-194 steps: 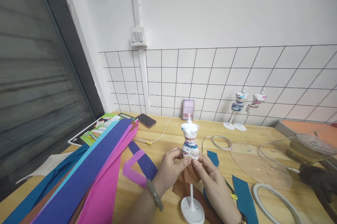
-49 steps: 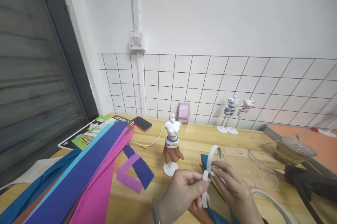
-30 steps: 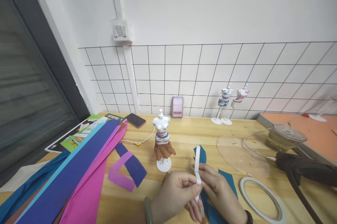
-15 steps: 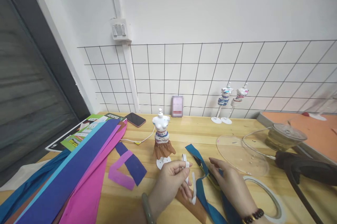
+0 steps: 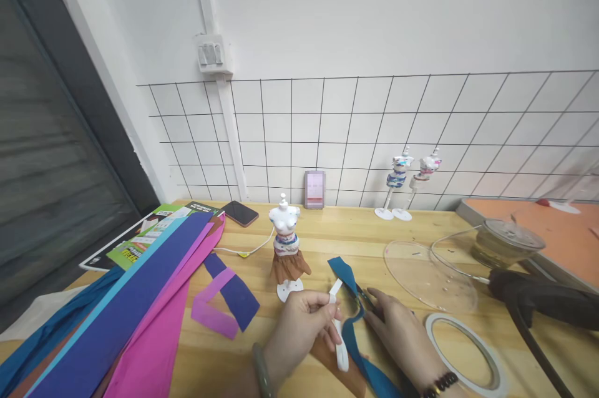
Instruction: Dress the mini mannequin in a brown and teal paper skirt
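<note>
My left hand (image 5: 304,326), a green bangle on its wrist, pinches a narrow white strip of tape (image 5: 342,354); one end sticks up past the fingertips and the rest hangs below. Beside it, my right hand (image 5: 397,326) has its fingers closed on dark scissors (image 5: 364,296) that lie low on the table, mostly covered by the hand and a teal fabric strip (image 5: 358,342). Under the white strip lies a brown fabric strip (image 5: 339,368). Just beyond my left hand stands a small white dress form (image 5: 283,223) with a striped wrapped waist and a brown gathered skirt (image 5: 289,266).
Long coloured fabric strips (image 5: 140,298) lie over booklets at left, near a phone (image 5: 240,213). Blue and pink offcuts (image 5: 234,292) lie closer. To the right are a tape roll (image 5: 493,354), a clear disc (image 5: 421,279) and a black-handled tool (image 5: 543,301). Two more dress forms (image 5: 397,176) stand behind.
My right hand has moved slightly left and down onto the scissors, its fingers closing. The white strip in my left hand has shifted and straightened, its upper end now tilting right.
</note>
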Available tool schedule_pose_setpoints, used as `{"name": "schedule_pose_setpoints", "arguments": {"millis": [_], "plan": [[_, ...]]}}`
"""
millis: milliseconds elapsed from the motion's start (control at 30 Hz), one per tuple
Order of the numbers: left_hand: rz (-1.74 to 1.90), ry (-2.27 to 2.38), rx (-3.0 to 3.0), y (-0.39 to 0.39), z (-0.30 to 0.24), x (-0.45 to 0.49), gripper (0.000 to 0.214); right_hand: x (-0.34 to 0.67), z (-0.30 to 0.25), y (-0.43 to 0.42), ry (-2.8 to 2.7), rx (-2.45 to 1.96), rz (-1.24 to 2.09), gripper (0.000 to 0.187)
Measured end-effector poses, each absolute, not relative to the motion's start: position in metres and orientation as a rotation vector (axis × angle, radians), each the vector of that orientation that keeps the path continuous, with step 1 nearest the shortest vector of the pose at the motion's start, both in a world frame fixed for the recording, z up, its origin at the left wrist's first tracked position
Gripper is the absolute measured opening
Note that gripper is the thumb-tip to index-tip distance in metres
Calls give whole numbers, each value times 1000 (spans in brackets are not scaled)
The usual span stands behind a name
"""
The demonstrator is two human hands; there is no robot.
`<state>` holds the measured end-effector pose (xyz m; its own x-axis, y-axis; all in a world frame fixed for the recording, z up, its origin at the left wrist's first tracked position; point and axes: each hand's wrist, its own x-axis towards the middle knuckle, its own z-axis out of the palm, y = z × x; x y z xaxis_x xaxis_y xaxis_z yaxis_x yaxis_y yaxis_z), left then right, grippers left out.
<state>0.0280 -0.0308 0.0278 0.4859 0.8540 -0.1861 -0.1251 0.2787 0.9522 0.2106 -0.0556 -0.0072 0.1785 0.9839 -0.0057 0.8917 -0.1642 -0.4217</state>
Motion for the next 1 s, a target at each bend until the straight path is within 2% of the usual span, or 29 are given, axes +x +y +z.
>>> {"name": "schedule_pose_setpoints", "arguments": {"millis": [167, 267, 367, 567, 700, 867, 1000], "plan": [[755, 755, 981, -28, 20, 27, 40, 220, 2, -58, -1765, -2246, 403, 24], [742, 758, 958, -26, 15, 27, 40, 237, 7, -59, -1653, -2311, 263, 26], [754, 758, 944, -27, 16, 28, 41, 247, 16, -60, -1526, -2169, 243, 27], [786, 758, 935, -27, 20, 30, 43, 210, 34, -70, -1382, -1513, 733, 31], [786, 722, 918, -29, 24, 29, 42, 190, 35, -76, -1286, -1416, 1005, 30], [790, 693, 871, -32, 31, 27, 36, 187, 27, -77, -1227, -1387, 1068, 37], [788, 718, 934, -35, 31, 29, 36, 181, 21, -77, -1325, -1453, 964, 32]]}}
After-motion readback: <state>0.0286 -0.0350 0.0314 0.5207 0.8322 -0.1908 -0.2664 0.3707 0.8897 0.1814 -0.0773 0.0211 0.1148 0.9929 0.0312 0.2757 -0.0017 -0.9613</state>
